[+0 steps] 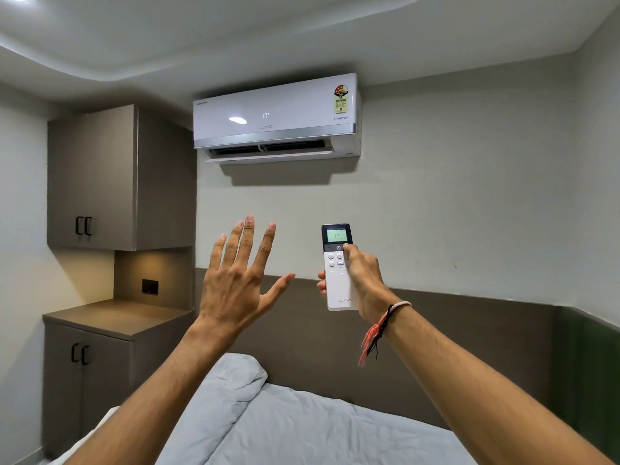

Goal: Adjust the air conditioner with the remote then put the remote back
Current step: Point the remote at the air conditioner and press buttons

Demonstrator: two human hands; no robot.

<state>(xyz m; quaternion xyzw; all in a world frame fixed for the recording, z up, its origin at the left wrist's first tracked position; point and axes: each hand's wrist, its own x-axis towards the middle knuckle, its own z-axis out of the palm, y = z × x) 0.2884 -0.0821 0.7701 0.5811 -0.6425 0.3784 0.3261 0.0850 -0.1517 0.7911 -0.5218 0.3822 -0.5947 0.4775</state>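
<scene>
A white air conditioner (276, 117) hangs high on the far wall, its flap open and its front showing 17. My right hand (364, 280) holds a white remote (338, 268) upright and pointed toward the unit, thumb on the buttons near its top. The remote's green screen also reads 17. My left hand (238, 280) is raised beside it, to the left, fingers spread, holding nothing.
A bed with a pale grey cover and pillow (235, 391) lies below my arms against a dark headboard (436, 347). At the left stand a grey lower cabinet with a countertop (110, 317) and a wall cupboard (94, 176) above it.
</scene>
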